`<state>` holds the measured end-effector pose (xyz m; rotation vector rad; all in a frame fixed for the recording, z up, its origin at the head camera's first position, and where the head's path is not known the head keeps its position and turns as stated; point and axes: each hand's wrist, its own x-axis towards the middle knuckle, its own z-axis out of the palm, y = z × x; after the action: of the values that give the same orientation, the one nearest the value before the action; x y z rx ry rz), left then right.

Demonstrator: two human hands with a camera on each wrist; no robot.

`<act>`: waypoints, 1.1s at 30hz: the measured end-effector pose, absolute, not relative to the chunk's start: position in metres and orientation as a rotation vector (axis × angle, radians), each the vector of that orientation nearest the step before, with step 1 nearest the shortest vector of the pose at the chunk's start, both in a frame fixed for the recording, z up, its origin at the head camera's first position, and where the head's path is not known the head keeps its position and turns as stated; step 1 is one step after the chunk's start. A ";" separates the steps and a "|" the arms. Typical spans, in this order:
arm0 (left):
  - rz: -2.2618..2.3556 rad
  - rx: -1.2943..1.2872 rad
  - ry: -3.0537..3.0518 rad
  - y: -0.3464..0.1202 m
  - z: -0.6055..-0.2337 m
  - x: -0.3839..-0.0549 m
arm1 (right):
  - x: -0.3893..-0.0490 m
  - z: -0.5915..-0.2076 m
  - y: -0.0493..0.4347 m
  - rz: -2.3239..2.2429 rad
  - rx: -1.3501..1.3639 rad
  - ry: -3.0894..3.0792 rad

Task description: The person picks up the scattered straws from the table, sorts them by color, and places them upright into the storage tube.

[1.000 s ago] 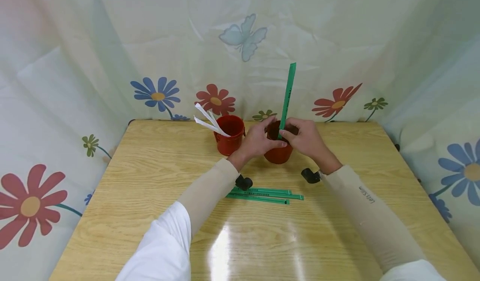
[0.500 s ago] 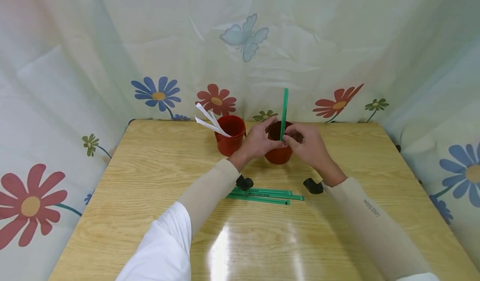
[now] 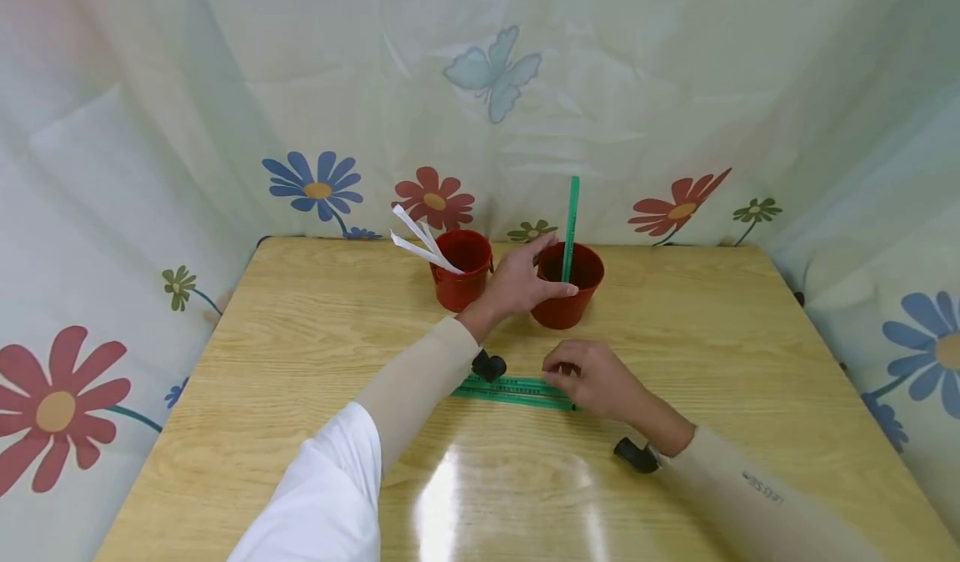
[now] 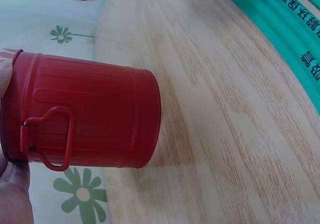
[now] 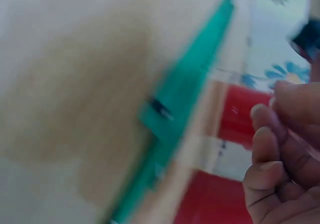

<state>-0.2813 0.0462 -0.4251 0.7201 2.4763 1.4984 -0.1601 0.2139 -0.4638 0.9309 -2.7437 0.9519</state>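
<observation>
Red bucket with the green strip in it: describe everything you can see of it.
The red bucket looks like painted metal: glossy, narrowing towards its base, with a round open mouth, raised panels on the wall and a wire loop hanging down one side below the rim. It stands upright on the wooden table, to the right of another red bucket. The left hand grips its rim. One green strip stands nearly upright inside, its lower end hidden.

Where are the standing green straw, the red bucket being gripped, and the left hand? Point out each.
Standing green straw [image 3: 571,228]: head view, visible mid-length.
Gripped red bucket [image 4: 102,112]: left wrist view, side wall.
Left hand [image 3: 517,282]: head view, back of hand, near thumb.
</observation>
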 end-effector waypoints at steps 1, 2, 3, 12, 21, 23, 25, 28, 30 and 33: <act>1.494 0.717 2.474 0.046 -0.425 -0.281 | -0.157 -0.468 0.212 0.894 0.957 -2.776; 1.490 0.721 2.476 0.046 -0.425 -0.281 | -0.155 -0.471 0.210 0.826 0.981 -2.809; 1.486 0.722 2.476 0.046 -0.425 -0.280 | -0.153 -0.474 0.208 0.757 1.000 -2.839; 1.453 0.718 2.489 0.046 -0.425 -0.281 | -0.150 -0.487 0.194 0.384 1.140 -2.887; 1.433 0.748 2.521 0.045 -0.424 -0.283 | -0.149 -0.486 0.187 -0.050 1.209 -2.823; 1.431 0.744 2.520 0.045 -0.423 -0.283 | -0.149 -0.485 0.187 -0.104 1.232 -2.794; 1.428 0.747 2.525 0.045 -0.423 -0.284 | -0.149 -0.481 0.187 -0.116 1.249 -2.771; 1.418 0.754 2.530 0.045 -0.424 -0.284 | -0.148 -0.475 0.190 -0.090 1.249 -2.748; 1.411 0.754 2.531 0.046 -0.424 -0.284 | -0.148 -0.472 0.194 -0.069 1.244 -2.729; 1.414 0.750 2.528 0.047 -0.424 -0.284 | -0.148 -0.469 0.206 -0.005 1.247 -2.698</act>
<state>-0.2836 0.0466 -0.4236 0.7495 2.5283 1.4145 -0.1481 0.2060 -0.4690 1.2468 -2.6977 -0.0049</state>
